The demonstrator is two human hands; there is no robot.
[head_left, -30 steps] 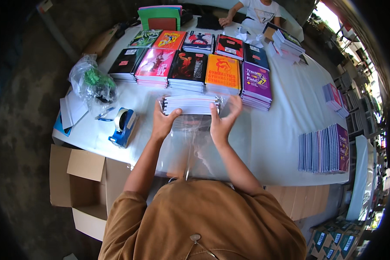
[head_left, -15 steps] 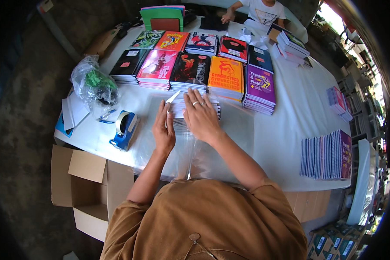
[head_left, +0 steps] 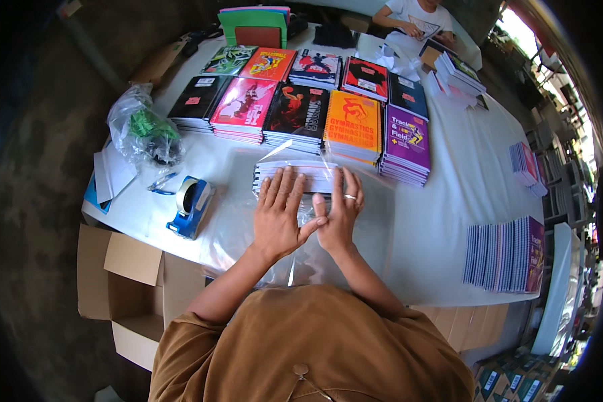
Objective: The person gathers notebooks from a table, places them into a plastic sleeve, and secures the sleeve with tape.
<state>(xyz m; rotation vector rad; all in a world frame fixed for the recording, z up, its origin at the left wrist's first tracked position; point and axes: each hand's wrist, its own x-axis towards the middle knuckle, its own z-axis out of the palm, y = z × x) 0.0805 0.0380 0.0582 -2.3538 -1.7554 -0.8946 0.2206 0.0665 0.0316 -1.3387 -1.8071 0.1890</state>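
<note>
A short stack of spiral notebooks (head_left: 319,179), white page edges toward me, lies under clear plastic film (head_left: 372,214) at the middle of the table. Dark binding coils show at its left end. My left hand (head_left: 278,218) rests flat across the stack's left and middle part, fingers stretched out. At the right end, my right hand (head_left: 338,218) touches the wrapped stack with its fingers extended, its thumb near the left thumb. A glossy fold of film stands up behind the stack.
Two rows of notebook piles (head_left: 296,110) stand beyond my hands. To the left are a blue tape dispenser (head_left: 190,208), a pen (head_left: 162,181) and a plastic bag (head_left: 144,127). More notebooks (head_left: 504,256) stand right. An open carton (head_left: 135,295) sits lower left. Another person (head_left: 419,20) works opposite.
My left hand has gone from the stack's left side to flat on top. My right hand has shifted from the top to the right end. Binding coils now show at the left end.
</note>
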